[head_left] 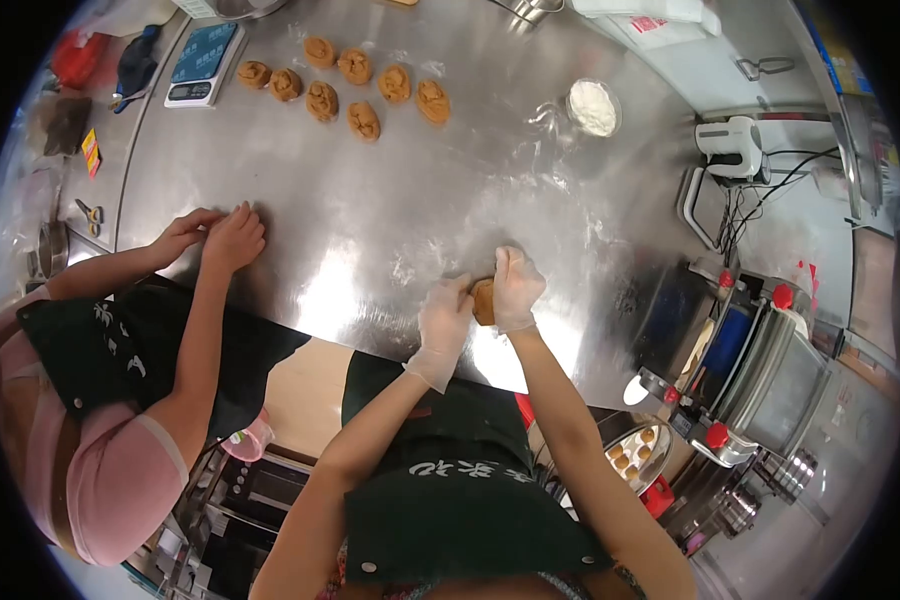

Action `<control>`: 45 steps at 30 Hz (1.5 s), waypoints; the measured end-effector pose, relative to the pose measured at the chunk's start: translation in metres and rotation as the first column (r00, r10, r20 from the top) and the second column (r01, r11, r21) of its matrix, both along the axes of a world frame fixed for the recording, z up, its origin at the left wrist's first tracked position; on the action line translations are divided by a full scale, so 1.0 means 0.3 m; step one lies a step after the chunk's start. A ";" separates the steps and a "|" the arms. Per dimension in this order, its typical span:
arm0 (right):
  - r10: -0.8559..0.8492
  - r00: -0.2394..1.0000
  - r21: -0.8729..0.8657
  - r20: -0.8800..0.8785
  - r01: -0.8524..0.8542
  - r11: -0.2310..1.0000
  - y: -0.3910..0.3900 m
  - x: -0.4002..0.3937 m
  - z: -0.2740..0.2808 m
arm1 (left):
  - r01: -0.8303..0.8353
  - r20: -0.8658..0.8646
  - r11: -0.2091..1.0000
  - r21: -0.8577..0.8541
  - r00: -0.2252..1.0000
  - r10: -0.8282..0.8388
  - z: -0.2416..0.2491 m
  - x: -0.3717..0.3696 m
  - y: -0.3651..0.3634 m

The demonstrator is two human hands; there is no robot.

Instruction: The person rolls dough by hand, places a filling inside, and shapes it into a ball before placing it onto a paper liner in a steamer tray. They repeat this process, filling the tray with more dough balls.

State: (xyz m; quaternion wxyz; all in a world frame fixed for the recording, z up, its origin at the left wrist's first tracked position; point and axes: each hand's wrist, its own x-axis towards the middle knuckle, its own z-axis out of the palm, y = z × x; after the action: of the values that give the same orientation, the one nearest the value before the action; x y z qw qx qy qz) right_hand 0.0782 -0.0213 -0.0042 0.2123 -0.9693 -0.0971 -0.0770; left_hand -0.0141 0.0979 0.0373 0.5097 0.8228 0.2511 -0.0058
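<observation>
A small piece of brown dough [483, 302] lies on the steel table between my two hands, partly hidden by them. My left hand [443, 322], in a clear thin glove, is closed with its thumb and fingers against the dough's left side. On the other side my right hand [518, 292], gloved the same way, is curled into a fist pressed against the dough. Thin white flour smears mark the metal around both hands.
Several brown dough lumps [355, 67] sit at the far side, near a digital scale [202, 65]. A bowl of flour [593, 108] stands far right. A co-worker's hands [232, 237] rest at the table's left edge. A roller machine [760, 370] stands right.
</observation>
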 end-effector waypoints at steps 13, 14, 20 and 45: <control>0.059 0.994 -0.026 0.091 -0.057 0.998 0.002 -0.028 0.074 | 0.291 0.332 0.919 0.264 0.868 -0.370 -0.032 -0.029 -0.057; 0.081 0.968 0.000 0.237 -0.083 0.997 0.004 -0.022 0.053 | 0.317 0.276 0.910 0.266 0.880 -0.387 -0.046 -0.020 -0.048; -0.217 0.944 0.145 -0.248 0.257 0.955 -0.042 -0.044 0.056 | 0.422 0.230 0.894 0.147 0.865 -0.446 -0.055 0.069 0.014; -0.310 0.792 0.299 -0.526 0.513 0.804 -0.065 -0.163 0.127 | 0.427 0.142 0.864 0.268 0.869 -0.474 0.037 -0.061 -0.065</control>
State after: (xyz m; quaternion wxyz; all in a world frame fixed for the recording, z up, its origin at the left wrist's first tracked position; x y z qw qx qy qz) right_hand 0.0292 -0.0407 0.0338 0.4130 -0.8858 0.1934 0.0857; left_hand -0.0324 0.0783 0.0485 0.4192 0.9078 -0.0032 -0.0124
